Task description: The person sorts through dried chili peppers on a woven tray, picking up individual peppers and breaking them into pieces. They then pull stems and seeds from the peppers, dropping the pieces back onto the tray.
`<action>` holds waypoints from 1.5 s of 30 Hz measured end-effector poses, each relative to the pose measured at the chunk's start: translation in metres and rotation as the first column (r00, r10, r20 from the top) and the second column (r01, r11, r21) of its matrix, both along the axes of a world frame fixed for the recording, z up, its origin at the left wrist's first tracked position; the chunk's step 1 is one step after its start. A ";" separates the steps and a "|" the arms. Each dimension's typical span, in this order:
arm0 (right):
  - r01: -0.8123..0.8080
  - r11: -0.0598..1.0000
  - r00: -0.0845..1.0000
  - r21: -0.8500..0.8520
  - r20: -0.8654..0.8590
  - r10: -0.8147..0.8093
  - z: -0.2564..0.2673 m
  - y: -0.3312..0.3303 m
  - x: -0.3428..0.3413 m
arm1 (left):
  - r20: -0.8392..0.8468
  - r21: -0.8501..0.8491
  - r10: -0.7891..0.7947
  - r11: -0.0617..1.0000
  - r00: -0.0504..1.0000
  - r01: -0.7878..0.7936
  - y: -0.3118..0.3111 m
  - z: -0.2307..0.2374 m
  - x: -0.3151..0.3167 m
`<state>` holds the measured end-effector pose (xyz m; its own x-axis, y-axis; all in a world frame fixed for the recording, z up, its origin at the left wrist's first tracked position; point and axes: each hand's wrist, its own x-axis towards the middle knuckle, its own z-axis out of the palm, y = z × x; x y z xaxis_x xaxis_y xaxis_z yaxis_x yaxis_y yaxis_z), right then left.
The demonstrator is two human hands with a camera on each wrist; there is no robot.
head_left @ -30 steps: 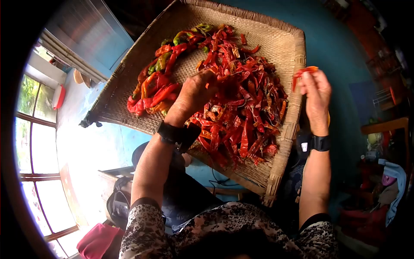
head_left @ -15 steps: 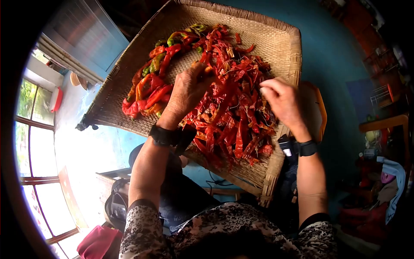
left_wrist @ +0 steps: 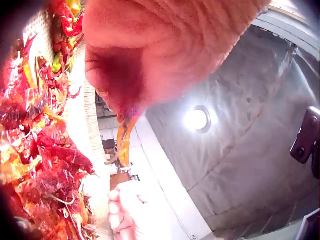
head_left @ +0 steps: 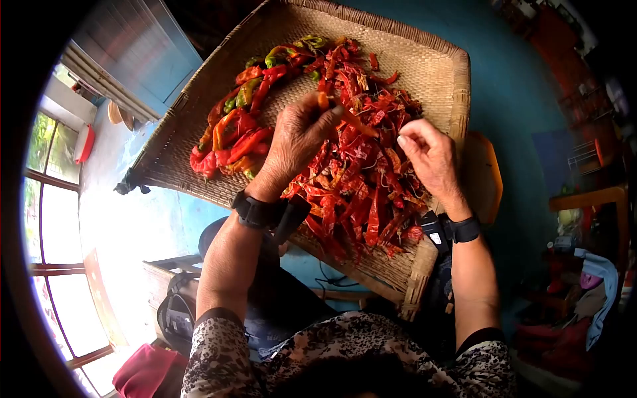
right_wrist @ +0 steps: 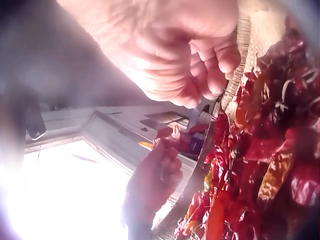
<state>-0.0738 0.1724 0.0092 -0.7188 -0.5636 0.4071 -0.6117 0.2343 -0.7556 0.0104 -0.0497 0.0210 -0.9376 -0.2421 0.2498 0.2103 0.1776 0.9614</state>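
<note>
A shallow woven basket point(head_left: 431, 69) holds a heap of dried red chili peppers point(head_left: 371, 212). Over the heap my left hand point(head_left: 298, 132) pinches an orange chili pepper point(head_left: 358, 123), which points toward the right hand. The left wrist view shows this chili pepper point(left_wrist: 124, 142) hanging below the curled fingers. My right hand point(head_left: 432, 159) is at the heap's right side, its thumb close to the bent forefinger. In the right wrist view the right hand point(right_wrist: 175, 55) has curled fingers and no chili pepper shows in them.
Plumper red and green peppers point(head_left: 245, 132) lie along the basket's left side. An orange-rimmed tray point(head_left: 488, 176) sits beyond the right rim point(head_left: 459, 99). A bag point(head_left: 179, 305) and pink cloth point(head_left: 149, 371) are at lower left, near a window point(head_left: 66, 229).
My right hand came left from outside the basket's right rim to the heap; the red chili pepper it held no longer shows in it. An orange chili pepper now shows in my left hand.
</note>
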 end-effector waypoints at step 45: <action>0.147 0.917 0.968 0.372 -0.244 -0.056 -0.013 -0.023 0.011 | 0.106 -0.254 -0.020 0.966 0.994 0.047 0.008 -0.011 -0.005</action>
